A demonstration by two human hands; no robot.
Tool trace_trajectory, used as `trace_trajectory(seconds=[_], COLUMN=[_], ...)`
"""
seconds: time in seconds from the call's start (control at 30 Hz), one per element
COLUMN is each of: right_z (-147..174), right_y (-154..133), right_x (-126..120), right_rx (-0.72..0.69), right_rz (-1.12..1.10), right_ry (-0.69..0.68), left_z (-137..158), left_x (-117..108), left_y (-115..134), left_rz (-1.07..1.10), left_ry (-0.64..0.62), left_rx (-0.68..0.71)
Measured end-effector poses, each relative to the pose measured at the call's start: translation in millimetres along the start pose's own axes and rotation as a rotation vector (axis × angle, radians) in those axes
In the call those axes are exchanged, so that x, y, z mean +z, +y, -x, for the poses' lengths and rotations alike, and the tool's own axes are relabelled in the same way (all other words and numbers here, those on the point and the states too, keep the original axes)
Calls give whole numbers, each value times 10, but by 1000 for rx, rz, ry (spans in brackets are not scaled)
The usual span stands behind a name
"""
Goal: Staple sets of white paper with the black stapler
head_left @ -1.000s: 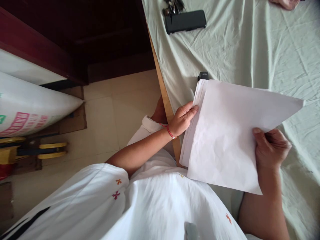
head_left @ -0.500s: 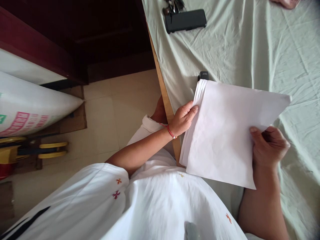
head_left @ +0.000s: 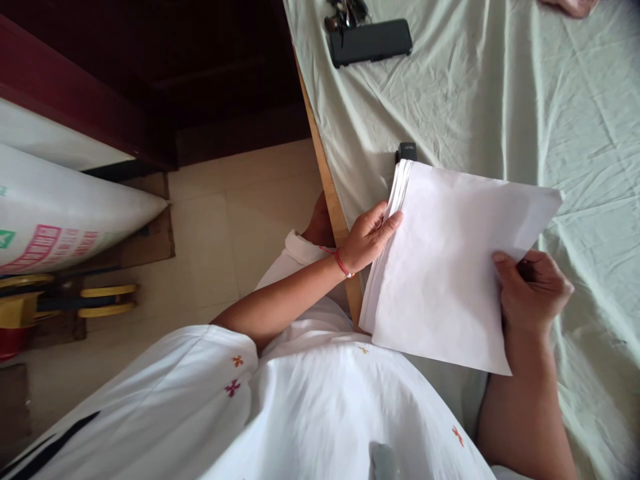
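Note:
Several white sheets of paper [head_left: 445, 267] form a thin stack in front of me, over the near edge of the bed-like surface. My left hand [head_left: 370, 233] is closed on the stack's left edge, its thumb on top of the front sheet and its fingers underneath. At the right edge, my right hand [head_left: 535, 287] pinches the paper with the thumb on top; its other fingers are curled, partly behind the sheet. The sheets' left edges are fanned slightly apart, and the upper right corner bends. The visible face of the top sheet looks blank.
A pale green cloth [head_left: 465, 87] with wrinkles covers the surface. On it lie a dark phone [head_left: 371, 43], keys [head_left: 346, 13] and a small black object [head_left: 407, 151] just beyond the paper. A printed white sack [head_left: 65, 207] stands on the floor at left.
My right hand has shifted slightly left, and the paper's upper right corner has come left with it. The left thumb reaches a little farther over the top sheet.

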State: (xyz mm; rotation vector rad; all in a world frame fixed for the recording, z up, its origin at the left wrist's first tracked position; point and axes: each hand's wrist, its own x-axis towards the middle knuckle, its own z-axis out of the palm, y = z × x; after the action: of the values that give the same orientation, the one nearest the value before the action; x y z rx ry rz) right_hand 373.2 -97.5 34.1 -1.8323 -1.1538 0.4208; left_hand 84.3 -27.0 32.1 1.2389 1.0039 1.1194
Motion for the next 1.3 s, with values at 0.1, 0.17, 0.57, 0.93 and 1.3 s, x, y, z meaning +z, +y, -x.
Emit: trace_trajectory(seconds=[0.1, 0.17, 0.57, 0.93, 1.3], right_z=[3, 3, 16, -56, 484], right_y=[-39, -66, -117, -51, -267], right_x=[-3, -4, -4, -85, -152], right_rx=[-7, -6, -3, 113, 453], right_rz=[35, 48, 60, -274, -547], right_ry=[-3, -10, -49, -391, -227], left_z=[-2, -7, -3, -106, -154], left_x=[-9, -18, -12, -97, -121], left_y=[4, 0, -10, 190, 437], left_rz=[-67, -137, -115, 327, 602], left_ry=[-32, -33, -34, 232, 367], left_rx=[33, 60, 60, -104, -249])
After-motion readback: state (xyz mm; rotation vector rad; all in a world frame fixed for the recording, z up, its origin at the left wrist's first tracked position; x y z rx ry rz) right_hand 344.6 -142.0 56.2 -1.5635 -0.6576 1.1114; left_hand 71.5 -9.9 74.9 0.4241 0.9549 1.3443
